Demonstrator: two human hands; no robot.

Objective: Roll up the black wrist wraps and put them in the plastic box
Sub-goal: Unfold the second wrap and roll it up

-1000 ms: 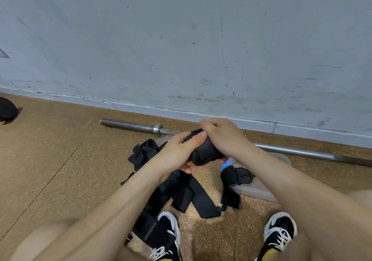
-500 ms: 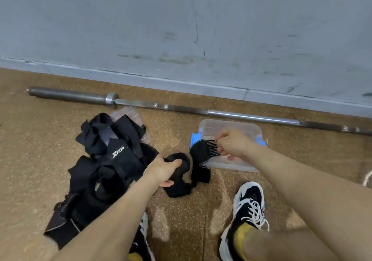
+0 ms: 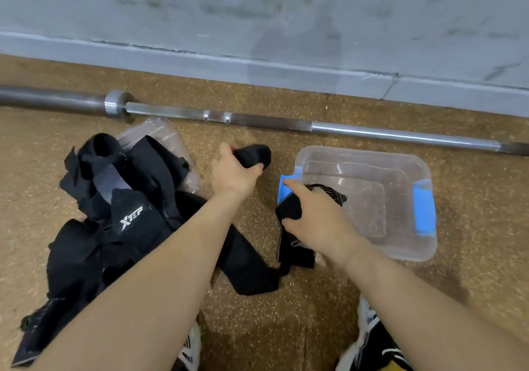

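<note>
Grips rolled wrap point(image 3: 256, 154) in left hand point(image 3: 233, 176), left of plastic box point(image 3: 406, 251). Clutches second wrap point(image 3: 290, 207) in right hand point(image 3: 320, 221) at box's rim.

A steel barbell point(image 3: 257, 121) lies on the speckled brown floor point(image 3: 472, 204) along the grey wall point(image 3: 200, 4); black-and-white shoes point(image 3: 372, 345) stand at the floor's near edge.

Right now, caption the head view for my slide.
Left hand holds a rolled black wrist wrap; right hand grips another wrap at the plastic box rim.

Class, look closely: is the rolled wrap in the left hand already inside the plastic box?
No, the left hand holds the rolled wrap to the left of the plastic box, apart from it.
</note>
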